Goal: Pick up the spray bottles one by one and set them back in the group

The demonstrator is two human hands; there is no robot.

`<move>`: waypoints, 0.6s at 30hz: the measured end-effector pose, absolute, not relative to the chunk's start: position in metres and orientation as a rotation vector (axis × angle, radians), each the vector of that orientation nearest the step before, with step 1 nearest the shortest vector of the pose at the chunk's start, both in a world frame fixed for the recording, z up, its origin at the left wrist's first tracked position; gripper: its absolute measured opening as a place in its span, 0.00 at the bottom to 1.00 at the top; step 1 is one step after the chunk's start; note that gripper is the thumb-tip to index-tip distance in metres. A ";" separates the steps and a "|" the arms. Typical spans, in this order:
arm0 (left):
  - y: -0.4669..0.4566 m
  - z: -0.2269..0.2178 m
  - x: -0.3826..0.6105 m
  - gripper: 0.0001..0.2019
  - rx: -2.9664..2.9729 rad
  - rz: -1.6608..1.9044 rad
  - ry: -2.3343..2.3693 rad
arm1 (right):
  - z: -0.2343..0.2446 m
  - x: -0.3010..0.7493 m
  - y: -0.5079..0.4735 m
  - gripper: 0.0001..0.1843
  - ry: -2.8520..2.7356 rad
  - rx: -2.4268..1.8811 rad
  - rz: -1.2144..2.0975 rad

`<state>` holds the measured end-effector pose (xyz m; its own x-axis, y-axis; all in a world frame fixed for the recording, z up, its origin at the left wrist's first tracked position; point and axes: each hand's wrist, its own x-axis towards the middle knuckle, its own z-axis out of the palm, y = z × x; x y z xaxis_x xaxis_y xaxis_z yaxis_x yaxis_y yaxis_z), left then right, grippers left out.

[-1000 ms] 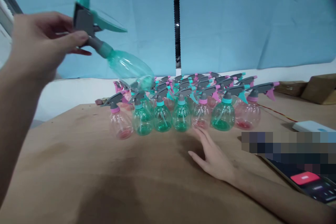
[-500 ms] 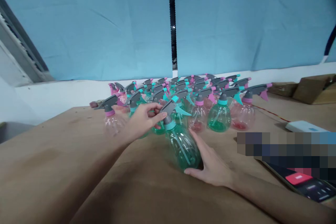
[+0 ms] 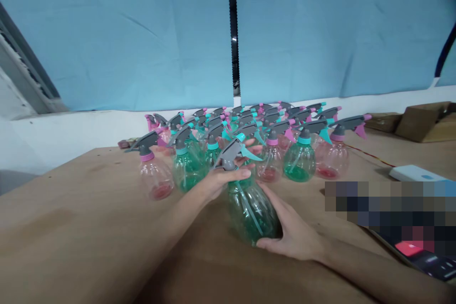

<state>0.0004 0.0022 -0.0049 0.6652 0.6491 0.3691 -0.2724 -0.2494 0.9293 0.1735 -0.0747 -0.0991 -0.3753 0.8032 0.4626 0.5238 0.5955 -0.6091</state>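
Note:
A green see-through spray bottle (image 3: 251, 209) leans to the left above the wooden table, its grey head pointing up with a turquoise nozzle and trigger. My right hand (image 3: 295, 228) grips the lower body from the right, thumb at the base. At the neck, my left hand (image 3: 223, 183) is closed around the collar, the thumb across the front and the fingertips showing behind. A straw runs down inside the bottle. Just beyond stand a clear bottle with a pink collar (image 3: 156, 178) and a green bottle (image 3: 188, 168), partly behind my left hand.
Several more spray bottles, pink and green, stand in rows at the back, including a green one (image 3: 299, 161) and a pink one (image 3: 333, 159). Further right are a cardboard box (image 3: 423, 121), a white device (image 3: 413, 172) with a cable, and a phone (image 3: 427, 259), partly blurred out.
My left hand has moved from beside the spray head to around the bottle's neck. The bottle and my right hand have shifted slightly down and right in view.

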 end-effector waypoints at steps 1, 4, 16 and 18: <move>0.000 -0.003 0.004 0.02 1.579 0.930 0.311 | -0.099 0.174 -0.074 0.54 -2.061 -1.041 0.474; -0.003 0.000 0.011 0.04 1.507 1.011 0.360 | -0.101 0.174 -0.072 0.54 -2.070 -1.022 0.491; -0.006 -0.001 0.017 0.10 1.433 1.156 0.449 | -0.103 0.176 -0.073 0.54 -2.097 -0.996 0.509; -0.004 -0.002 0.016 0.08 1.441 1.138 0.427 | -0.103 0.176 -0.073 0.53 -2.093 -1.001 0.508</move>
